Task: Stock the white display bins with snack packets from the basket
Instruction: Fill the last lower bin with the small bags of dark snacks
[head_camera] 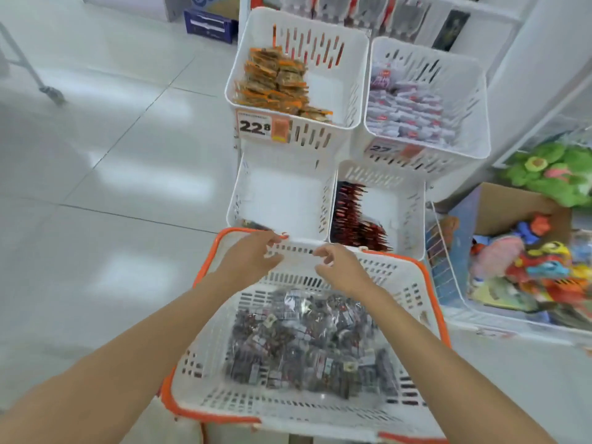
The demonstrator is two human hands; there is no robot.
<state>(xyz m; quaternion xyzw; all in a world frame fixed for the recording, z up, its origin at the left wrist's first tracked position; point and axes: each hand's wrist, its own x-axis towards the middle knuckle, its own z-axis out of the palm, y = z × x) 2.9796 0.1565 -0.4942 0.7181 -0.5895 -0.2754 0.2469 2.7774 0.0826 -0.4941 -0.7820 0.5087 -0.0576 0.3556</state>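
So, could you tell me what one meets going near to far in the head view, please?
White orange-rimmed plastic basket with a clear bag of dark snack packets → left hand and right hand gripping its far rim → almost empty lower white slotted bin → upper white bin of orange packets → blue cardboard box.

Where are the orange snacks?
In the head view, the orange packets sit in the top-left white bin, just above the 22.8 price tag and left of the white packets.

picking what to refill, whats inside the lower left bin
In the lower left bin: mostly bare white floor, a few dark packets at its near corner. The left hand and basket cover the near edge.
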